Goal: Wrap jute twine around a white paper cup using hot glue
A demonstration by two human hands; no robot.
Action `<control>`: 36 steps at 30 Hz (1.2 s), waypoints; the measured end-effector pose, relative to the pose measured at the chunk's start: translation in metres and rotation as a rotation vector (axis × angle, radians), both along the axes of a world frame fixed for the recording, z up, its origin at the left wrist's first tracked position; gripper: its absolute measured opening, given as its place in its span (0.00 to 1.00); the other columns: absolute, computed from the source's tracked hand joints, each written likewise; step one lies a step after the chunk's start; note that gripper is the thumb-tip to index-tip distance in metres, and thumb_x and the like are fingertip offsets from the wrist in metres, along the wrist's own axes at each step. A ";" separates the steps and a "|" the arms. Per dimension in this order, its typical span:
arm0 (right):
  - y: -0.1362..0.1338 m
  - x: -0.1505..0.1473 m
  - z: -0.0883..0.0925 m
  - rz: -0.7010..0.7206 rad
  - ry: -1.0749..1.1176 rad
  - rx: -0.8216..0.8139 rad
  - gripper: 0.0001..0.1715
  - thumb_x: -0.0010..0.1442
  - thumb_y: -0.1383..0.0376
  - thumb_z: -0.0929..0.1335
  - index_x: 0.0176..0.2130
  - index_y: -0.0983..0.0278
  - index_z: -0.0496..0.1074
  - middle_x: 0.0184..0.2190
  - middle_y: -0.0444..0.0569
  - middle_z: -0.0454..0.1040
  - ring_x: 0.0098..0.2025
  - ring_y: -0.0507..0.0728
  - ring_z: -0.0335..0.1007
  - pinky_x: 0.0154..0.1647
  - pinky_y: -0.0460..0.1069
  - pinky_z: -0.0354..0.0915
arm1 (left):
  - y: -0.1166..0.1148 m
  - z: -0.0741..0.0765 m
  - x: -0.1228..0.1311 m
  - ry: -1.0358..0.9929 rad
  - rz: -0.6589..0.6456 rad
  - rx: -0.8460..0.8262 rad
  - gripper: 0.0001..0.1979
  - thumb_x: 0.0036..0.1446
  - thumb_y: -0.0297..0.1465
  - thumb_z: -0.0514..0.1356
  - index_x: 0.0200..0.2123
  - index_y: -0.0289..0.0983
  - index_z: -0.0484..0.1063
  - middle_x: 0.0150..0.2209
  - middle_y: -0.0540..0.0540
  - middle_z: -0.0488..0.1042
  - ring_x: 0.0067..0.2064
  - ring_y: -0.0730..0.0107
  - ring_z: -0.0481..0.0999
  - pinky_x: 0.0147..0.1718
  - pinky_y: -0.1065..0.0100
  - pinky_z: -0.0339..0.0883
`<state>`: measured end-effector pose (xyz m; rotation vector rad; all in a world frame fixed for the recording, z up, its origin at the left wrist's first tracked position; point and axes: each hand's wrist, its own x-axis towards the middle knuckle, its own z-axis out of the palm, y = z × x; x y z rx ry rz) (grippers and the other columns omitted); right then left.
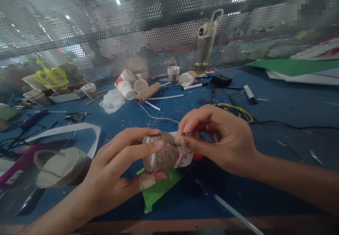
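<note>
My left hand grips a small paper cup lying on its side, its base half wound with brown jute twine. The fingers curl over the top and the thumb presses underneath. My right hand pinches the twine strand against the cup's bare white, red-printed part. From there the twine runs back across the blue table to a spool of twine. A green paper scrap lies under the cup.
Several paper cups and a twine-wrapped cup with handle stand at the back by a water bottle. A twine-covered cup lies at the left with a purple tool, scissors and cables. A perforated screen rises behind.
</note>
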<state>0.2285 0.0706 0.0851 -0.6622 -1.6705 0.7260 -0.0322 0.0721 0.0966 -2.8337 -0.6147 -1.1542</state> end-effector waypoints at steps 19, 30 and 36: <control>0.008 0.001 -0.001 0.110 0.152 -0.267 0.12 0.61 0.61 0.80 0.38 0.60 0.77 0.31 0.39 0.77 0.21 0.46 0.65 0.18 0.43 0.64 | -0.008 0.001 0.001 -0.023 -0.035 -0.008 0.16 0.68 0.35 0.69 0.55 0.37 0.74 0.57 0.38 0.79 0.56 0.65 0.83 0.56 0.67 0.80; 0.035 0.018 -0.004 -0.004 0.248 -0.321 0.04 0.61 0.65 0.78 0.37 0.61 0.80 0.30 0.40 0.76 0.26 0.48 0.70 0.32 0.47 0.73 | -0.002 0.001 -0.011 -0.065 -0.077 -0.254 0.19 0.70 0.29 0.66 0.61 0.42 0.74 0.61 0.41 0.76 0.61 0.59 0.80 0.58 0.64 0.80; 0.045 0.029 0.000 -0.144 0.178 -0.384 0.15 0.52 0.70 0.75 0.41 0.61 0.81 0.40 0.46 0.82 0.42 0.57 0.80 0.48 0.54 0.76 | -0.002 -0.001 -0.015 -0.177 -0.095 -0.628 0.22 0.68 0.29 0.67 0.61 0.54 0.74 0.63 0.47 0.74 0.66 0.59 0.75 0.53 0.71 0.80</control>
